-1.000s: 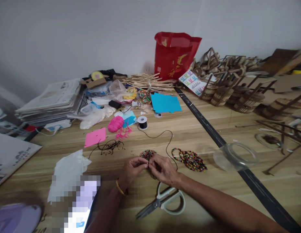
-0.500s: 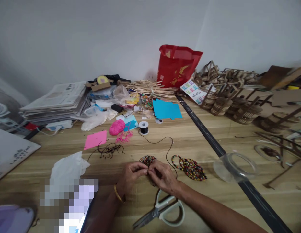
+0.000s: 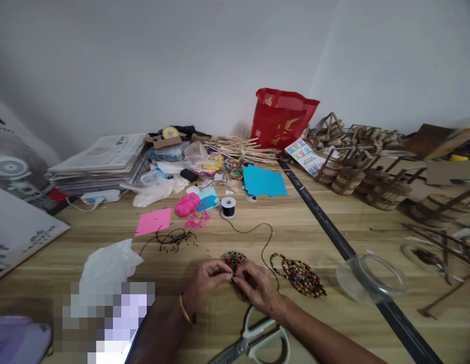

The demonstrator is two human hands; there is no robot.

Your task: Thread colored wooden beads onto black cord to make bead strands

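Near the front of the table my left hand [image 3: 212, 277] pinches thumb and forefinger together. My right hand [image 3: 256, 284] is pinched too, its fingertips almost touching the left ones. Between them is a bit of thin black cord [image 3: 271, 233], which runs from a white spool [image 3: 228, 207] and passes under my right hand. Just behind the fingertips lies a bunch of multicoloured beads [image 3: 233, 260], partly covered by the hands. A longer coiled bead string [image 3: 303, 277] rests to the right. White-handled scissors [image 3: 257, 339] lie below my right wrist.
Cut black cord pieces [image 3: 176, 238], a pink paper [image 3: 154, 221] and pink yarn [image 3: 187, 204] lie to the left. A clear plastic ring [image 3: 371, 277] and small wooden buckets [image 3: 388, 189] stand at right. A phone [image 3: 123, 323] is front left; a red bag [image 3: 280, 119] stands behind.
The view has tilted up slightly, so everything sits a little lower in the picture. Both hands stay pinched together at the same spot by the beads.
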